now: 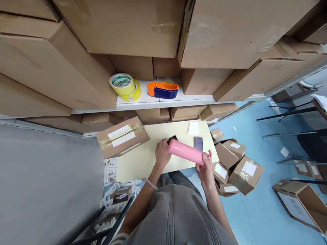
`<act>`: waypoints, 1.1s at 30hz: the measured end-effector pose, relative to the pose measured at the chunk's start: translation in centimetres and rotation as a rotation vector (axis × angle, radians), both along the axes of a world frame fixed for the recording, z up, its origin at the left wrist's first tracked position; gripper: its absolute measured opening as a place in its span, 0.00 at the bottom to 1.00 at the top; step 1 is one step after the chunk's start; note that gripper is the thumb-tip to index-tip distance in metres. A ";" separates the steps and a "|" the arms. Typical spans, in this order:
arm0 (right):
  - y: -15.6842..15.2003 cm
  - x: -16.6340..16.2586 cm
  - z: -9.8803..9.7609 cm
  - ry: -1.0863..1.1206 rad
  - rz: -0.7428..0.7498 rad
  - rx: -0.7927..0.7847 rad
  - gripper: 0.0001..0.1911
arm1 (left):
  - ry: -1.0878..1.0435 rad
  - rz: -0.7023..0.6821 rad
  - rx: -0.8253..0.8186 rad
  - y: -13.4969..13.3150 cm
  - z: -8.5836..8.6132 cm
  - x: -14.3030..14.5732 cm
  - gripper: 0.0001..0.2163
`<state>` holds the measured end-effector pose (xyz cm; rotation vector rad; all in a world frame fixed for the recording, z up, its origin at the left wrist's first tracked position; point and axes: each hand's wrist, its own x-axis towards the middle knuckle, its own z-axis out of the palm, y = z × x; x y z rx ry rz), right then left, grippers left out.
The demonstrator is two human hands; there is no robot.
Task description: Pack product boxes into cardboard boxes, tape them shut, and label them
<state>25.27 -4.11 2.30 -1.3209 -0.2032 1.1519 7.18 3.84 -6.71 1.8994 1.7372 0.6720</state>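
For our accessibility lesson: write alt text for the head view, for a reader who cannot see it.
A left hand and right hand hold a pink tube by its ends over a table. Boxes lie around; tape rolls sit on a shelf.

The person wears a grey top [178, 217], which fills the near middle of the view. Its cloth is plain, and several raised seams run over it in straight lines from near to far, close together around the middle. Just beyond the far edge of the top shows a small part of blue-grey denim trousers [176, 177], with folds in the cloth. The left forearm [141, 204] and the right forearm [217, 204] are bare. Between the left forearm and the left hand [162, 153] a thin pale bracelet [151, 184] goes around the wrist. The right hand [205, 169] is bare.
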 end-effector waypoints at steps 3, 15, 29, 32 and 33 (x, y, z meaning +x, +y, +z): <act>0.0 -0.4 0.0 -0.082 0.100 -0.051 0.25 | -0.033 -0.070 -0.036 -2.4 -1.5 0.7 0.21; -1.0 1.6 0.7 -0.431 0.243 -0.212 0.28 | -0.239 -0.169 -0.097 -5.7 -4.9 0.9 0.36; 0.4 0.2 2.9 -1.274 0.477 -0.018 0.24 | -0.174 -0.213 -0.059 -5.4 -4.0 0.8 0.37; 1.2 -0.3 2.8 -1.329 0.536 0.017 0.24 | -0.159 -0.214 -0.064 -5.1 -4.0 0.8 0.37; 1.3 -0.4 2.6 -1.343 0.549 0.026 0.24 | -0.157 -0.204 -0.068 -5.0 -4.0 0.8 0.37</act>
